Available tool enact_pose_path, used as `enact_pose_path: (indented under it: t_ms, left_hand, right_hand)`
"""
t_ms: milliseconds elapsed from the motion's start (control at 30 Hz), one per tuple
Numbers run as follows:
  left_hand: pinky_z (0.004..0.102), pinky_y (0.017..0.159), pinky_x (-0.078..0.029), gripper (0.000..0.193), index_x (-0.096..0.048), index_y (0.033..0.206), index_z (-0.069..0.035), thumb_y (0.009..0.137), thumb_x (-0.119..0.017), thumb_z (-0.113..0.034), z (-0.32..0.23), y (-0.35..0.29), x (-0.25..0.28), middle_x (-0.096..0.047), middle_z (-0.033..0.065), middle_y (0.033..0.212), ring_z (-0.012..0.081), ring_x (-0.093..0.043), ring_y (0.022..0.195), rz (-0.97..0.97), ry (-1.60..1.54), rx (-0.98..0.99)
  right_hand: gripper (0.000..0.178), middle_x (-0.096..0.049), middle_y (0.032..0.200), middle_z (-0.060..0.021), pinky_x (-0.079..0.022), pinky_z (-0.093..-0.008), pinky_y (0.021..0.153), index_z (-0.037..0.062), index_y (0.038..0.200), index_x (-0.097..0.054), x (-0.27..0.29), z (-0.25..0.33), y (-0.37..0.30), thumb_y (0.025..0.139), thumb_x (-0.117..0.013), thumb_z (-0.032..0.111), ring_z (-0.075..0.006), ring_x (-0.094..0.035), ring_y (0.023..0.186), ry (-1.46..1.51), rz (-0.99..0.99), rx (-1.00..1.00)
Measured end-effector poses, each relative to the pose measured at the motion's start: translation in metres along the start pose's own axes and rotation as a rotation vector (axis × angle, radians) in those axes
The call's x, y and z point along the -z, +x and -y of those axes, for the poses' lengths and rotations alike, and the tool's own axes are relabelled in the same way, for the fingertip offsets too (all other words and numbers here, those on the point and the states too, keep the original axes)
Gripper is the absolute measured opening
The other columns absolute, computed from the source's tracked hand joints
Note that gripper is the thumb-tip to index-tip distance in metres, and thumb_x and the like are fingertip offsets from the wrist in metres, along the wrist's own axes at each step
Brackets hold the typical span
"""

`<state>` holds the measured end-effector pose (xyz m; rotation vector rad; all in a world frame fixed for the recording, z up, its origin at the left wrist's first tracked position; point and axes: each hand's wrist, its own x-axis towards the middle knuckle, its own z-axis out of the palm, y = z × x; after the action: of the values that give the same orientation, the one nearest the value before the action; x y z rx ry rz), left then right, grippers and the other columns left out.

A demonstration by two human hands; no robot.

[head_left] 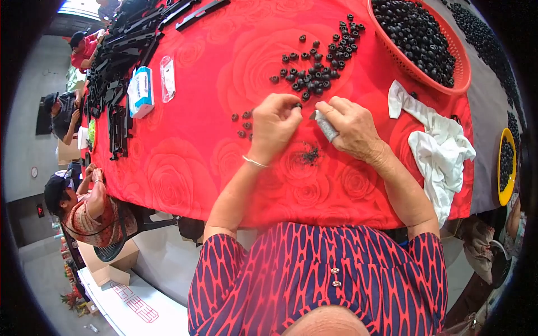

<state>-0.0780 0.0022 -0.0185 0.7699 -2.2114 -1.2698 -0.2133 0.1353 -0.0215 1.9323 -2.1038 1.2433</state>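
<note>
Over the red rose-patterned tablecloth (174,173), my left hand (273,127) pinches a small black round part (297,105) between thumb and fingertips. Close beside it, my right hand (356,130) is wrapped round a knife (326,126) with a grey handle, its short dark blade pointing toward the left hand. Black shavings (310,155) lie on the cloth below and between both hands. Just beyond the hands spreads a loose group of black round parts (318,73) with holes. Several more such parts (246,125) sit left of my left hand.
A red plastic basket (463,73) full of black parts stands far right, with a crumpled white cloth (434,151) nearer me. A yellow basket (504,197) is beyond it. Long black pieces (119,126), a tissue pack (141,92) and clear plastic (167,78) lie left. Several people sit there.
</note>
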Motion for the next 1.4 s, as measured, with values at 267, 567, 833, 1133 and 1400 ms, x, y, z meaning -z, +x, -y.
enact_pose_path:
  t_ms: [267, 567, 833, 1133, 1400]
  left_hand:
    - [0.0233, 0.060, -0.048, 0.021, -0.061, 0.104, 0.002, 0.083, -0.060, -0.002, 0.016, 0.001, 0.016, -0.063, 0.0071, 0.089, 0.0121, -0.059, 0.073, 0.244, -1.129, 0.494]
    - [0.0236, 0.061, -0.050, 0.023, -0.057, 0.109, 0.000, 0.087, -0.056, -0.002, 0.009, -0.008, 0.011, -0.064, 0.0120, 0.099, 0.0149, -0.062, 0.080, 0.272, -1.242, 0.493]
    - [0.0254, 0.059, -0.051, 0.023, -0.059, 0.110, 0.000, 0.087, -0.057, -0.004, 0.005, -0.010, 0.008, -0.065, 0.0115, 0.095, 0.0153, -0.063, 0.074, 0.261, -1.129, 0.487]
    - [0.0242, 0.062, -0.052, 0.022, -0.058, 0.109, 0.003, 0.087, -0.056, -0.003, 0.002, -0.019, 0.003, -0.065, 0.0137, 0.093, 0.0149, -0.063, 0.076, 0.307, -1.192, 0.462]
    - [0.0236, 0.062, -0.050, 0.023, -0.058, 0.109, 0.003, 0.087, -0.057, -0.003, 0.001, -0.022, 0.000, -0.063, 0.0111, 0.094, 0.0143, -0.061, 0.077, 0.334, -1.320, 0.441]
  right_hand:
    - [0.015, -0.049, 0.083, -0.0066, -0.043, -0.0336, 0.058, 0.0045, 0.086, -0.056, 0.007, 0.005, -0.001, 0.075, -0.056, 0.014, -0.0202, -0.055, 0.077, -0.507, 0.244, 0.105]
    - [0.030, -0.063, 0.095, -0.0144, -0.050, -0.0325, 0.076, 0.0003, 0.109, -0.055, 0.010, 0.001, 0.000, 0.079, -0.060, 0.003, -0.0247, -0.062, 0.087, 0.434, 0.057, -0.267]
    - [0.030, -0.064, 0.097, -0.0116, -0.048, -0.0274, 0.078, -0.0014, 0.113, -0.054, 0.009, -0.001, -0.002, 0.083, -0.055, -0.001, -0.0160, -0.061, 0.090, 0.627, 0.070, -0.440]
    - [0.023, -0.062, 0.082, -0.0131, -0.048, -0.0291, 0.067, -0.0017, 0.103, -0.056, 0.009, 0.006, -0.005, 0.080, -0.058, 0.002, -0.0165, -0.062, 0.077, 0.553, 0.072, -0.446]
    - [0.026, -0.061, 0.087, -0.0145, -0.048, -0.0294, 0.069, -0.0027, 0.101, -0.056, 0.010, 0.013, -0.006, 0.075, -0.058, -0.002, -0.0225, -0.062, 0.079, 0.558, 0.009, -0.345]
